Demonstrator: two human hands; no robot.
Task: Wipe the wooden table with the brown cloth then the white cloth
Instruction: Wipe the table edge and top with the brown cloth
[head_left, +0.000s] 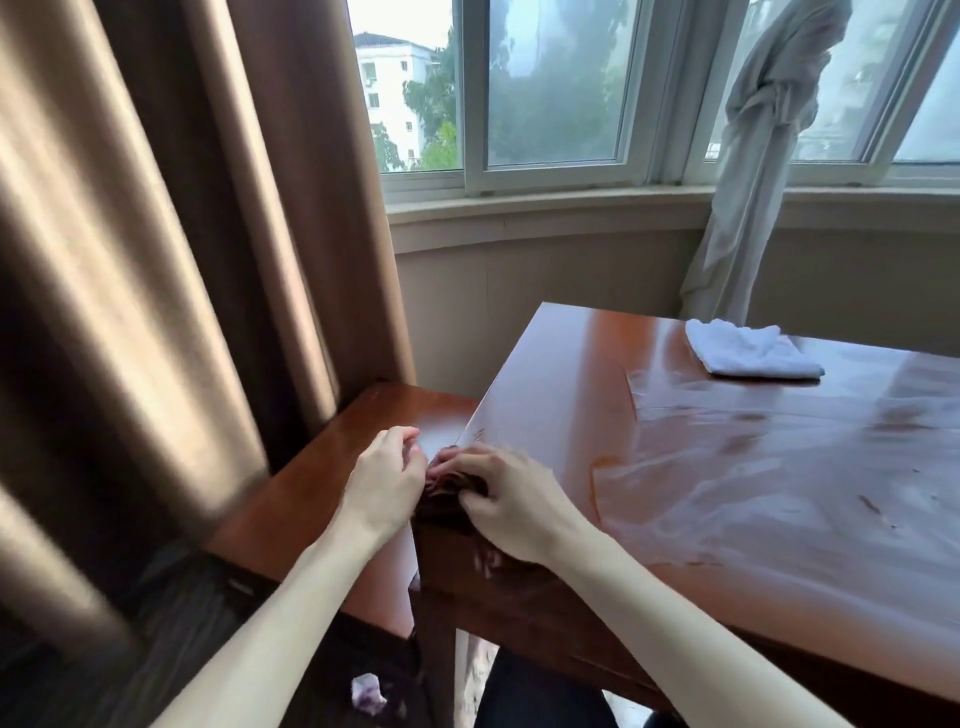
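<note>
The glossy wooden table (727, 467) fills the right half of the view, with wet streaks on its top. At its near left corner lies the bunched brown cloth (447, 501), mostly hidden between my hands. My right hand (506, 501) grips the cloth, fingers curled over it at the table's edge. My left hand (384, 480) is just left of the cloth with its fingers curled, its palm side hidden; whether it holds the cloth I cannot tell. The folded white cloth (750, 349) lies at the table's far side.
A lower wooden surface (332, 467) adjoins the table's left side. Brown curtains (156, 260) hang at the left. A knotted white curtain (753, 156) hangs before the window, behind the white cloth. Dark items lie on the floor under the table's corner.
</note>
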